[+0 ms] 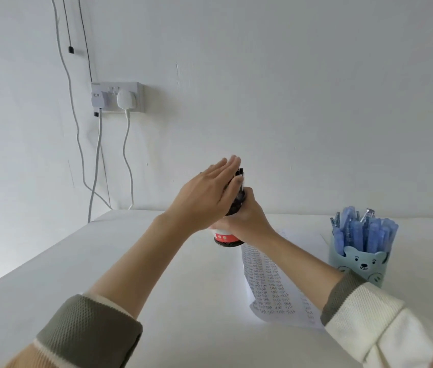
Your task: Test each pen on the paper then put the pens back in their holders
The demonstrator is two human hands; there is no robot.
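Observation:
A dark cylindrical holder (226, 239) with a red and white label stands at the middle of the white table (157, 274), full of black pens (238, 201). My right hand (244, 221) grips the holder's side from the right. My left hand (210, 197) lies flat with straight fingers against the tops and left side of the black pens. A sheet of paper (271, 282) covered in rows of small test scribbles lies to the right of the holder, partly under my right forearm. A light blue bear-face holder (361, 264) at the right is packed with several blue pens (364, 229).
A white wall rises right behind the table. A double socket (117, 98) with a plug and adapter sits on it at upper left, with white cables (96, 166) hanging down to the table's back left corner.

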